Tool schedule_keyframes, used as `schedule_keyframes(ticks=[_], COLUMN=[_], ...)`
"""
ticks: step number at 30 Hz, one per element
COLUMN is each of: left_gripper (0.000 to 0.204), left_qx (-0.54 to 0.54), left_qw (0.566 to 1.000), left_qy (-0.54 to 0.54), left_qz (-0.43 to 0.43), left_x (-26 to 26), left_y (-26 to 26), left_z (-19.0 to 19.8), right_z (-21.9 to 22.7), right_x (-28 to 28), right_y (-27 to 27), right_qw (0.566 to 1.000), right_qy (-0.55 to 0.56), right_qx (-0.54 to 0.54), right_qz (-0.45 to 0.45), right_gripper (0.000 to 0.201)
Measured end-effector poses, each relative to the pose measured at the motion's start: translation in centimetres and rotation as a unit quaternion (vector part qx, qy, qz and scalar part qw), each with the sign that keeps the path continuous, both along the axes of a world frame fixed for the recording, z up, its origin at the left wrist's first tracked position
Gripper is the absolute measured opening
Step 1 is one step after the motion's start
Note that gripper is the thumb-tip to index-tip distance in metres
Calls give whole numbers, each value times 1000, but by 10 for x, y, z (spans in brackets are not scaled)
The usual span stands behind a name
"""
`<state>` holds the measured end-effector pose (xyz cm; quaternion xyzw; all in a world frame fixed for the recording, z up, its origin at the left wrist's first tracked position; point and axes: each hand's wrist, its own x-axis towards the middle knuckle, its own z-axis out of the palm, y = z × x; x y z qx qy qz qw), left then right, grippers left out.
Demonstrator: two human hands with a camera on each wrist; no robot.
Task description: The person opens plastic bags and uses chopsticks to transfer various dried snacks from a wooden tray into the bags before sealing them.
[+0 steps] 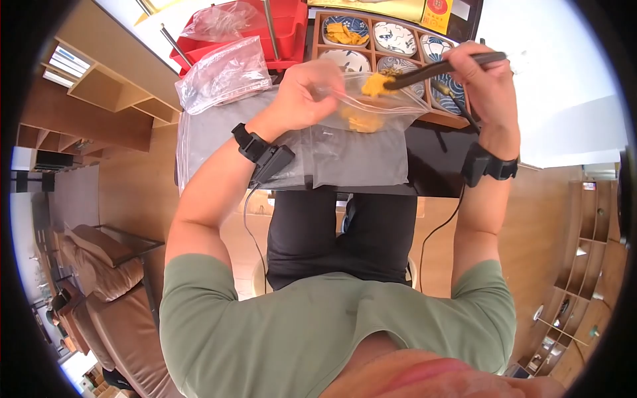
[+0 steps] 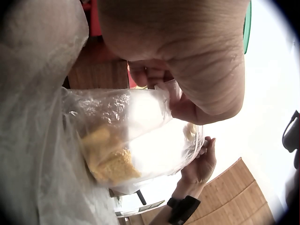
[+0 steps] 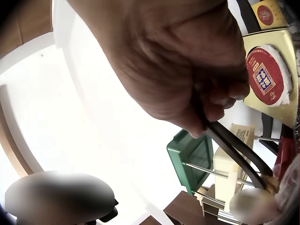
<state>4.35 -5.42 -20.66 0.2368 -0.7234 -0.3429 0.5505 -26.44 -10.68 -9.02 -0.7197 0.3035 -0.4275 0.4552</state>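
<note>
My left hand (image 1: 308,96), blurred in the head view, pinches the edge of a clear zip bag (image 2: 145,140) and holds it up. Yellow food pieces (image 2: 112,161) lie in the bottom of the bag. My right hand (image 1: 488,86) grips dark tongs (image 1: 451,66), whose tips point left to the bag's mouth. Between those tips sits a yellow food piece (image 1: 377,84), at the bag's opening in the head view. The right wrist view shows the tong arms (image 3: 234,152) close together on a brownish-yellow piece (image 3: 270,184).
Behind the bag is a wooden divided tray (image 1: 370,50) with several patterned bowls; one bowl (image 1: 326,29) contains yellow pieces. Flat clear bags (image 1: 358,159) lie along the dark table's front (image 1: 434,156). Back left stands a red bin (image 1: 288,40) with plastic bags. Cables run from both wrist cameras.
</note>
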Motion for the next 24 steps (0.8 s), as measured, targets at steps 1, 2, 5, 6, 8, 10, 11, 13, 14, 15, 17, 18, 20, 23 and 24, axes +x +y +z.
schedule_keyframes(ticks=[1,2,5,6,8,10,11,13,14,15,17,18,20,23,24], left_gripper=[13,14,14,14,14,14,14,14,14,13,13,13,13,14,14], left_qx=[2,3,9,5,26,20,27,24,25,22,16,23,26,47,37], left_qw=[1000,1000,1000,1000,1000,1000,1000,1000,1000,1000,1000,999,999,998,998], left_qy=[-1,-4,-2,-7,-4,-13,-12,-13,-14,-17,-23,-22,-26,-33,-36], left_qz=[4,8,5,4,7,7,8,3,-1,9,14,21,15,36,31], left_x=[0,0,0,1,0,0,-1,-1,-1,-1,-1,-1,-2,-3,-3], left_y=[0,1,2,2,4,4,5,5,4,4,5,5,6,8,7], left_z=[-1,-1,2,2,2,4,5,6,6,6,7,7,7,10,9], right_z=[-6,-10,-23,-27,-34,-39,-42,-48,-50,-52,-53,-53,-59,-63,-65], right_x=[1,2,0,-1,-3,-8,-9,-12,-14,-16,-17,-17,-17,-11,-12], right_y=[2,2,0,-1,-2,-4,-4,-3,-3,-4,-4,-5,-9,-10,-12], right_qw=[1000,1000,993,993,996,995,996,996,997,997,996,995,991,976,973], right_qy=[27,25,87,83,27,6,-7,-20,-33,-46,-69,-91,-125,-212,-222], right_qx=[-14,-16,-20,-24,-8,9,-2,-11,-13,-15,-10,-5,-2,34,40], right_qz=[2,2,79,78,87,98,94,86,72,58,52,48,44,46,42], right_gripper=[13,13,12,12,13,15,15,16,16,16,15,15,14,15,16])
